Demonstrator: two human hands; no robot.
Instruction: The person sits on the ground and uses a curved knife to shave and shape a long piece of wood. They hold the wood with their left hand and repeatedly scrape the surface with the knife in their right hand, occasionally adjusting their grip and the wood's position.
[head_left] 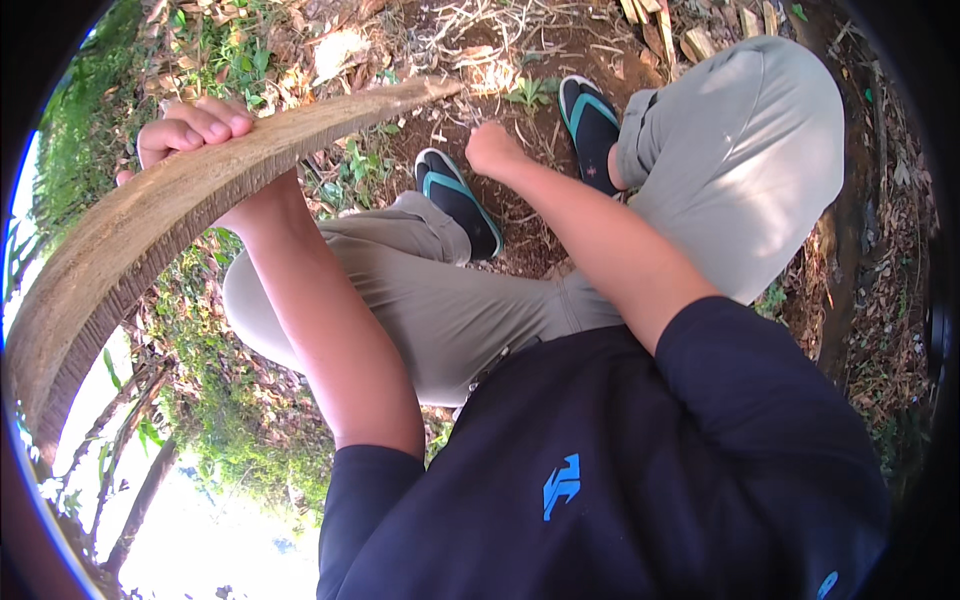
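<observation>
A long, rough-sawn wooden plank (240,150) crosses the left side of the head view, bent by the lens. Its far end reaches the ground near my feet, and its near end runs out past the left rim. My left hand (195,130) grips the plank from below, fingers curled over its upper edge. Between my knees, just past the plank's far end, my right hand (493,150) is closed in a fist. Whatever it may hold is hidden behind the fingers.
Below are my feet in dark and teal flip-flops (460,200), on brown soil with dry leaves. Split wood pieces (700,42) lie at the far right. A log (838,290) runs along the right side. Green plants (230,400) grow at the left.
</observation>
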